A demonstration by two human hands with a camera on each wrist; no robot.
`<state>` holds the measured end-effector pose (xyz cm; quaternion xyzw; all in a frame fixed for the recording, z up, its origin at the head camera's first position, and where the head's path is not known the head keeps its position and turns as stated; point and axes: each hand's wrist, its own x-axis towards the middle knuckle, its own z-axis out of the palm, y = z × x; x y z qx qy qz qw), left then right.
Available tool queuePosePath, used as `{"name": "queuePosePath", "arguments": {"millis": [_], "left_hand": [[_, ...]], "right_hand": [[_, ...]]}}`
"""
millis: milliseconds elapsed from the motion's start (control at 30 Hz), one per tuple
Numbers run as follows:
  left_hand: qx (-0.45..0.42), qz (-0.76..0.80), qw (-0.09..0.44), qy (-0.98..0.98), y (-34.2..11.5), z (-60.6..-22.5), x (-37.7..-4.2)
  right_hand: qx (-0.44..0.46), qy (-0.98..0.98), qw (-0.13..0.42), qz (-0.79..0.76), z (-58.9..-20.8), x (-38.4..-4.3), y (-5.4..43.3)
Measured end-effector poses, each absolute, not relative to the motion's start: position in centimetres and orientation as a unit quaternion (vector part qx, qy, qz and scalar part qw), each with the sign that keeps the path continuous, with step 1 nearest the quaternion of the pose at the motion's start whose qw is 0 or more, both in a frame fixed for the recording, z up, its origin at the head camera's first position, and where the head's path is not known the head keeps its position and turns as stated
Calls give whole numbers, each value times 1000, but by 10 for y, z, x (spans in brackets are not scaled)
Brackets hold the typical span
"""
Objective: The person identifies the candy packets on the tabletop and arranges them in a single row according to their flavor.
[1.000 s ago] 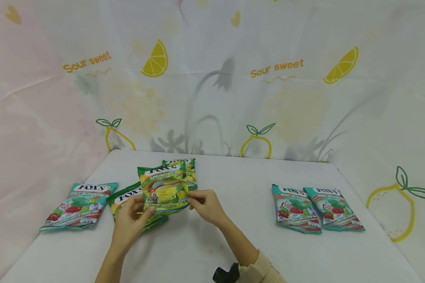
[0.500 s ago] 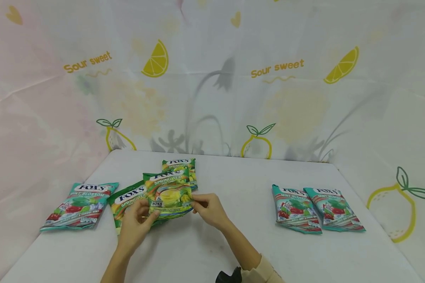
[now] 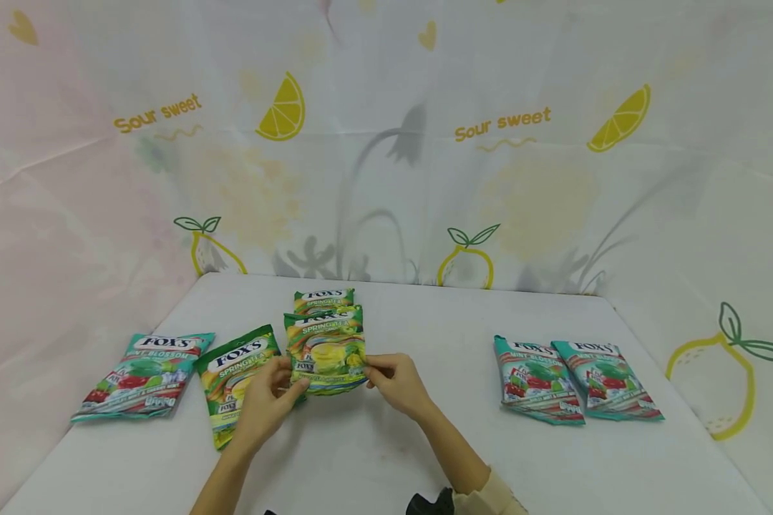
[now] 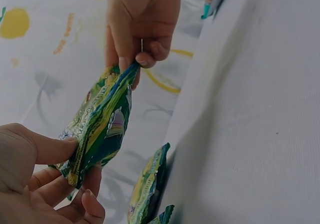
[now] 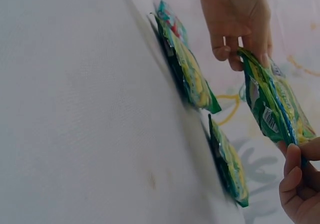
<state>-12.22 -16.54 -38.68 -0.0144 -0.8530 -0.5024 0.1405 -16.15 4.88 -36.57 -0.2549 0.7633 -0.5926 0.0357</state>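
Both hands hold a green and yellow Fox's Spring Tea candy bag (image 3: 327, 349) up off the table, its printed front facing the head camera. My left hand (image 3: 269, 404) pinches its lower left corner, thumb in front. At the lower right edge, my right hand (image 3: 399, 385) pinches it between thumb and fingers. In both wrist views the held bag (image 4: 102, 124) is seen from its edge, stretched between the two hands. A second Spring Tea bag (image 3: 222, 390) lies on the table, partly behind my left hand. Behind the held bag lies a third one (image 3: 322, 299), mostly covered in the head view.
A teal Mint Blossom candy bag (image 3: 144, 375) lies at the table's left. Two more Mint Blossom bags, one (image 3: 537, 383) beside another (image 3: 608, 383), lie at the right. A printed lemon backdrop (image 3: 386, 179) rises behind the white table (image 3: 451, 443).
Both hands have carried the held Spring Tea bag to the right and slightly down. More of the bag lying at the left now shows. The Mint Blossom bags stay where they were.
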Motion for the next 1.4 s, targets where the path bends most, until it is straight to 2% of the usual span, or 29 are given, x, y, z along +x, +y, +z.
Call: {"name": "queuePosePath", "arguments": {"millis": [667, 900, 1233, 1400], "left_hand": [[-40, -522, 96, -846, -136, -406, -147], [-37, -512, 83, -854, -129, -409, -154], [-57, -513, 74, -853, -118, -417, -164], [-67, -508, 67, -856, -114, -423, -169]], "right_hand": [[-189, 783, 33, -591, -378, -162, 78], [-190, 787, 14, -587, -419, -181, 88], [-167, 792, 4, -587, -423, -180, 97], [-155, 795, 10, -587, -411, -172, 99]]}}
